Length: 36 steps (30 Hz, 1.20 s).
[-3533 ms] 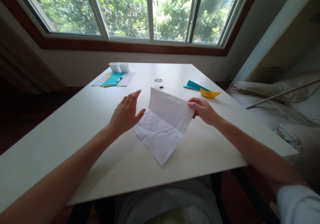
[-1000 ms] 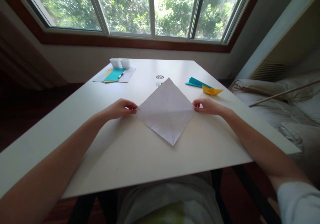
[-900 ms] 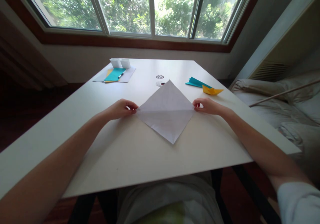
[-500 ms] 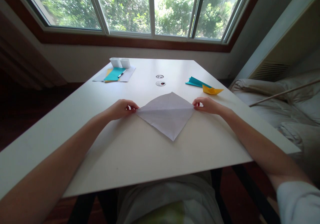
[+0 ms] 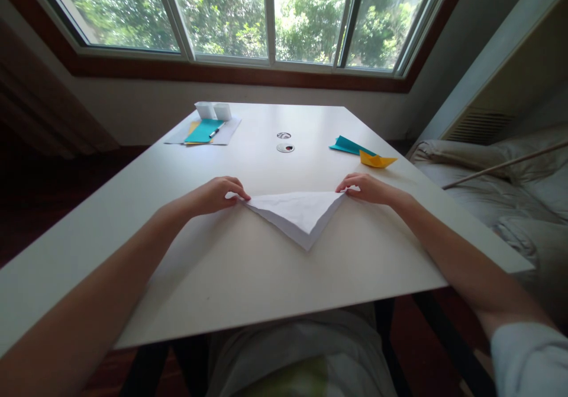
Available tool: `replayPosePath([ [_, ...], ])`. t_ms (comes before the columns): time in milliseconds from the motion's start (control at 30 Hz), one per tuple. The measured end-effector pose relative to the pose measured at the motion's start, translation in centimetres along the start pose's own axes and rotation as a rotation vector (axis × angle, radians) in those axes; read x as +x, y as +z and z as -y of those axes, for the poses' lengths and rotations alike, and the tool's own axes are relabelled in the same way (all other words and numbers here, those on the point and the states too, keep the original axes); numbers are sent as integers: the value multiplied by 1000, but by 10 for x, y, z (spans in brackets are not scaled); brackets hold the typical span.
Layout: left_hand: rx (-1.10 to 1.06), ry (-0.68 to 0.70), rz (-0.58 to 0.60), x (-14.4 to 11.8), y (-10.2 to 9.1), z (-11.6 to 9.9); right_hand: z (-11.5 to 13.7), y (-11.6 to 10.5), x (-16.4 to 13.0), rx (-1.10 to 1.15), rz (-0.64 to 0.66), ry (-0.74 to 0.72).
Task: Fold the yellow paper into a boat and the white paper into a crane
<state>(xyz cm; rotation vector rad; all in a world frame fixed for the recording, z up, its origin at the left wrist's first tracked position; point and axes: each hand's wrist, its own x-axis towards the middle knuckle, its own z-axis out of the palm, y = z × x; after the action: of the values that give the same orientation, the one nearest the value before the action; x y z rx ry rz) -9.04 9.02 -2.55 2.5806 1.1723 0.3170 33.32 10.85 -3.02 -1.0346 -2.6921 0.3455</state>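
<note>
Head view: the white paper (image 5: 299,213), folded into a triangle pointing to 6 o'clock, lies mid-table (image 5: 231,278). The left hand (image 5: 213,194) and right hand (image 5: 366,187) pinch its 9 and 3 o'clock corners, keeping the layers aligned.

Bare table (image 5: 248,278) near edge, 2 paper boats (image 5: 361,151) far right, paper stack (image 5: 204,132) far left

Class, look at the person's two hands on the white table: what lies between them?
In the head view, a white sheet of paper folded into a triangle spans the gap, its two far corners pinched by the left hand and right hand.
</note>
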Motion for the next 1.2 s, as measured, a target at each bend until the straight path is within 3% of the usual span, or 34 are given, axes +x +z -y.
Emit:
replayPosePath([
  [167,136,-39,5,0,-2,-18,7,-4,-1,-37,66,14],
  [367,366,-60,-103,5,10,-50,30,-2,2,-181,25,53],
  [500,247,136,1,9,23,-65,45,2,7,-274,20,52],
  [633,154,168,77,10,29,-74,60,12,11,-280,15,-27],
  [867,79,171,62,9,31,-74,110,35,11,-128,54,-290],
  [1033,39,138,85,8,26,-70,124,40,10,-71,48,-269],
  [1200,15,58,158,3,3,-39,123,37,9,-15,56,-270],
])
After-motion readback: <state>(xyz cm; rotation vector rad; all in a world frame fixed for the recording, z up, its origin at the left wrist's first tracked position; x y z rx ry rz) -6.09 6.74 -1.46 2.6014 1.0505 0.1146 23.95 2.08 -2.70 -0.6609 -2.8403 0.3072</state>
